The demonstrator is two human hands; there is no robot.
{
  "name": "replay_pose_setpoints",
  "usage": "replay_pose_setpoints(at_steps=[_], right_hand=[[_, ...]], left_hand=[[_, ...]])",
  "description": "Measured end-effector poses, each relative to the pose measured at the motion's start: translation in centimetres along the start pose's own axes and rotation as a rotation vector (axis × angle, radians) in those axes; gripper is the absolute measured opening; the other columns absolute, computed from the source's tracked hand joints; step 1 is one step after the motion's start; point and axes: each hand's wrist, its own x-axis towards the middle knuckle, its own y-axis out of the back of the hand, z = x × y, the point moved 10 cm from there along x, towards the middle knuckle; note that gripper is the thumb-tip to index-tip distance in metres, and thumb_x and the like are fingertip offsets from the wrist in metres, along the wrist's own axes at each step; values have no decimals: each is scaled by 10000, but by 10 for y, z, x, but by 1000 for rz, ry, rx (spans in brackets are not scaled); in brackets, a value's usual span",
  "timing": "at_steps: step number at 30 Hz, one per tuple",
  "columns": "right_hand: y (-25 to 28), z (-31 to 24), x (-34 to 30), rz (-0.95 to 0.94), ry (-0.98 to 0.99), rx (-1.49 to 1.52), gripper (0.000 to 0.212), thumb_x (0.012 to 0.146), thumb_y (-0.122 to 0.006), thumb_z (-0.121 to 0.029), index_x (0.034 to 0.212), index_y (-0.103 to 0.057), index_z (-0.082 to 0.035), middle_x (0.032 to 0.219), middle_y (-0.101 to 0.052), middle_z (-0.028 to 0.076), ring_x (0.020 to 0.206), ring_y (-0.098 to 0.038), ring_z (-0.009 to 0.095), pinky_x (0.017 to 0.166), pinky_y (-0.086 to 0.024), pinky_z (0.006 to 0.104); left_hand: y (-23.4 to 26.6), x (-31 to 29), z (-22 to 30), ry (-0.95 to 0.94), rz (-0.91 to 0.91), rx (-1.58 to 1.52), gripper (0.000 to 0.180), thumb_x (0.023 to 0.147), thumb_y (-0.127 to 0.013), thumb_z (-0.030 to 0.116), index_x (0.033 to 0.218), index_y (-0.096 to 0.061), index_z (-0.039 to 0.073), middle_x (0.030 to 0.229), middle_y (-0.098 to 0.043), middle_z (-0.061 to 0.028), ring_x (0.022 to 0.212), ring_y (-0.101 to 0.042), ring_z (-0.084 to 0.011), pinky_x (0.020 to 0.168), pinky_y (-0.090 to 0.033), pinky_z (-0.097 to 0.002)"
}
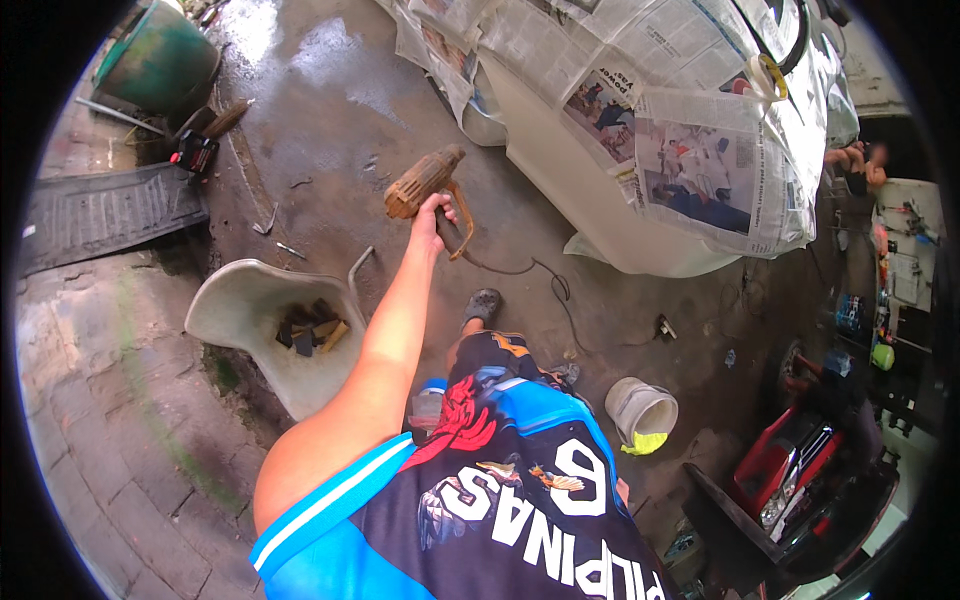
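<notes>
My left hand (428, 226), at the end of an outstretched arm, is closed round the grip of a brown, worn heat gun (425, 180). A loop joins the tool's barrel to the foot of its grip, and a dark cord (545, 265) trails from there across the wet floor. Facing the tool on the right is a pale, bare vehicle body panel (545, 165), with a visible gap between them. Sheets of newspaper (700, 160) and clear plastic cover the vehicle above that panel. My right hand is out of sight.
A pale chair shell (230, 305) near my arm holds several dark and tan blocks (312, 328). A white bucket (625, 398) with a neon-yellow cloth (645, 443) stands right of my feet. Beyond are a red-and-black motorcycle (785, 455), another person (858, 165) and a green tub (165, 60).
</notes>
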Motion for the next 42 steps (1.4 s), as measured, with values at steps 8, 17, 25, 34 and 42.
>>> replay_pose_setpoints(at_steps=[8, 17, 25, 34, 42], right_hand=[[27, -7, -33, -70, -109, -27, 233, 913, -610, -237, 902, -692, -19, 658, -576, -23, 518, -475, 76, 468, -362, 247], [13, -10, -16, -156, -254, 9, 199, 941, -578, -204, 902, -634, -16, 728, -624, 40, 584, -589, 121, 524, -470, 235], [-2, 6, 57, -251, -55, -146, 351, 909, -614, -323, 1090, -632, -23, 948, -659, 92, 849, -620, 185, 748, -511, 321], [-20, 62, 194, -335, 16, -744, 977, 766, -579, -686, 1430, -310, -21, 1442, -356, 238, 1327, -342, 428, 1045, -371, 494], [-45, 136, 216, -316, -38, -499, 749, 807, -616, -532, 1306, -434, -4, 1272, -533, 199, 1194, -493, 373, 947, -426, 529]], left_hand=[[48, -5, -80, 42, 188, 241, 102, 782, -619, 129, 734, -536, 93, 625, -510, 9, 507, -498, -107, 490, -441, -268], [26, -94, -266, 169, 4, 647, 100, 765, -650, 27, 810, -561, 39, 569, -534, -30, 426, -504, -151, 393, -392, -288], [36, -126, -319, 39, -29, 958, 149, 785, -716, 42, 864, -592, 54, 690, -588, -4, 506, -527, -98, 436, -412, -255], [42, -176, -375, -230, 94, 1081, 216, 778, -722, 9, 941, -583, 33, 786, -609, -22, 601, -579, -125, 554, -480, -257], [-36, -174, -599, -221, -9, 1183, 110, 871, -628, 7, 948, -552, -14, 833, -638, -67, 637, -640, -145, 510, -513, -237]])
